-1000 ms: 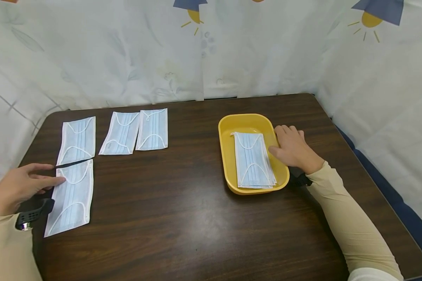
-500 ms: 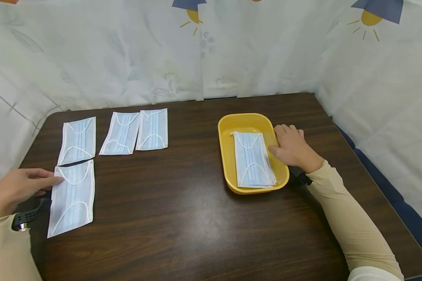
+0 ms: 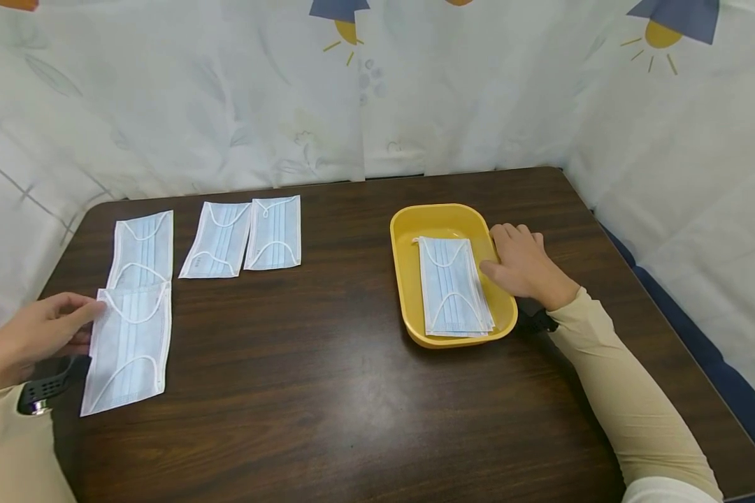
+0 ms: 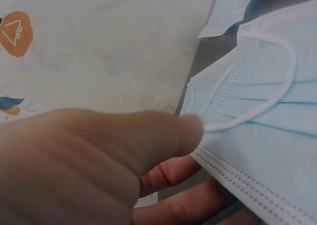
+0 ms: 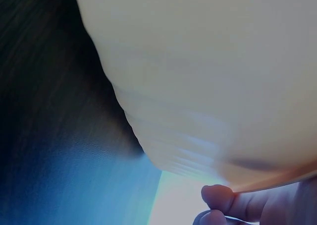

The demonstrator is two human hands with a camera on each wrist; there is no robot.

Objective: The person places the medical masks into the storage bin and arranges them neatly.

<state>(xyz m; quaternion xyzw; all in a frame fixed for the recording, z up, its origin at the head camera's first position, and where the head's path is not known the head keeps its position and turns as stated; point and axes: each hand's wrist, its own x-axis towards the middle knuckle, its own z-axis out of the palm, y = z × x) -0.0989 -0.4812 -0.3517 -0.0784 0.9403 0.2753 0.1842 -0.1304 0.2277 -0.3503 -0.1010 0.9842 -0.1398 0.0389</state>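
Observation:
My left hand (image 3: 47, 332) pinches the upper left corner of a pale blue pleated face mask (image 3: 128, 346). In the left wrist view the thumb (image 4: 185, 133) lies on top and the other fingers are beneath its edge. This mask's upper edge overlaps a second face mask (image 3: 143, 244) lying behind it on the table. On the right, my right hand (image 3: 525, 265) grips the right rim of a yellow plastic basin (image 3: 398, 269), thumb over the inner side. Its fingertips (image 5: 218, 195) show at the rim in the right wrist view. A small stack of face masks (image 3: 449, 286) lies in the basin.
Two more face masks (image 3: 217, 237) lie side by side at the back left, their edges meeting. The dark wooden table (image 3: 346, 412) reaches to a printed white curtain (image 3: 239, 91) at the back and sides.
My left hand has moved the front mask slightly; the dark gap behind it has vanished, and its top edge now overlaps the mask behind. The right hand and basin have stayed still.

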